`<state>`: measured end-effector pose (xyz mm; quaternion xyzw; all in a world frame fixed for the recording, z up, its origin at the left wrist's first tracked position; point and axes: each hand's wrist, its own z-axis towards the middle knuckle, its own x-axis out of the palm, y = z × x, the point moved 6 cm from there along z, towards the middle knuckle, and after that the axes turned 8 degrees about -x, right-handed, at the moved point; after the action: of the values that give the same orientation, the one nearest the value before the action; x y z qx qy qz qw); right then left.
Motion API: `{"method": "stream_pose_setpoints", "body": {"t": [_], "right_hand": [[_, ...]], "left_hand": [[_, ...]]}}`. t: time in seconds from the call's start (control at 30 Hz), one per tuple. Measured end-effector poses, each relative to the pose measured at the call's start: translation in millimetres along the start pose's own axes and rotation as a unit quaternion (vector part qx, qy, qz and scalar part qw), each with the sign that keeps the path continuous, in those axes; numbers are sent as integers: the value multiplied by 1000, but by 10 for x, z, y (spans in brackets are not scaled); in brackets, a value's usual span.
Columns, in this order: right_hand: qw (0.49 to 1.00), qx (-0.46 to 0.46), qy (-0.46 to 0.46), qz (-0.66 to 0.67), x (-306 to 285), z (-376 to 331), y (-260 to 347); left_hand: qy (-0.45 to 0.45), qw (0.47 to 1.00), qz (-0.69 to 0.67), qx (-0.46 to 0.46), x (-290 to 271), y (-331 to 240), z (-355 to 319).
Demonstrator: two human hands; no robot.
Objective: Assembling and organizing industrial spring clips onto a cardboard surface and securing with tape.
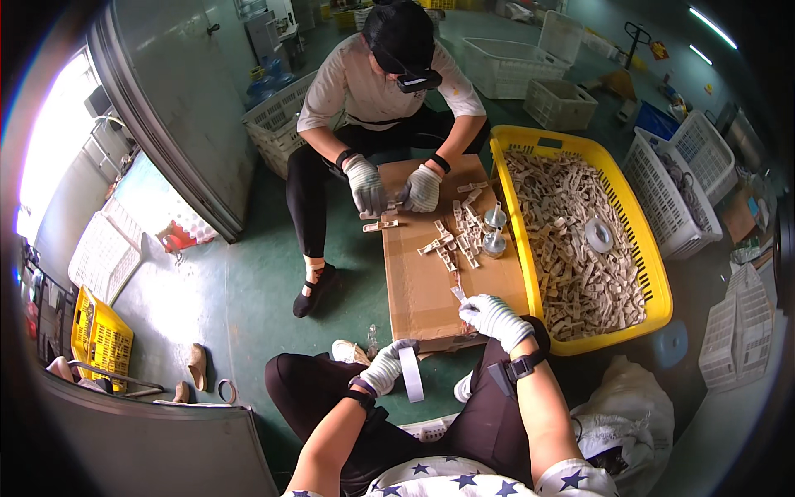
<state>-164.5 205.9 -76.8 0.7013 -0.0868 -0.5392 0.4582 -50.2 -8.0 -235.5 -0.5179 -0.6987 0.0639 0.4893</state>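
My gloved left hand [383, 369] is closed around the edge of a roll of whitish tape [411, 374], held upright beside the box's near edge. Over the near right corner of the cardboard box [418, 290], my gloved right hand [495, 320] pinches a small whitish strip [458, 292]; its exact kind is too small to tell. Farther back on the box lies a loose pile of pale wooden clothespins [460, 236]. Two small round clear-and-grey objects [494, 243] stand at the pile's right side.
A co-worker [389, 83] sits across the box, both gloved hands over its far edge near a clothespin [380, 225]. Right of the box, a yellow basket [660, 286] brims with clothespins and holds a tape roll [599, 235]. White crates [675, 199] stand beyond; a white sack [638, 414] sits nearby.
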Motion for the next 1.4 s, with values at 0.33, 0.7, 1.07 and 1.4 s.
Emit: {"method": "stream_pose_setpoints", "body": {"t": [0.33,0.7,1.07,1.4], "right_hand": [[972,-42,-183,138,-113,10,-96],[986,30,-140,80,-170,-24,-4],[985,-7,-150,82,-113,-2,-101],[986,-17,-152,73,-99,7,-112]], "left_hand": [[14,1000,-19,-10,-53,46,49],[21,998,-60,-23,-92,61,70],[9,1000,0,-2,-113,71,62],[4,1000,-1,-5,-127,89,60]]}}
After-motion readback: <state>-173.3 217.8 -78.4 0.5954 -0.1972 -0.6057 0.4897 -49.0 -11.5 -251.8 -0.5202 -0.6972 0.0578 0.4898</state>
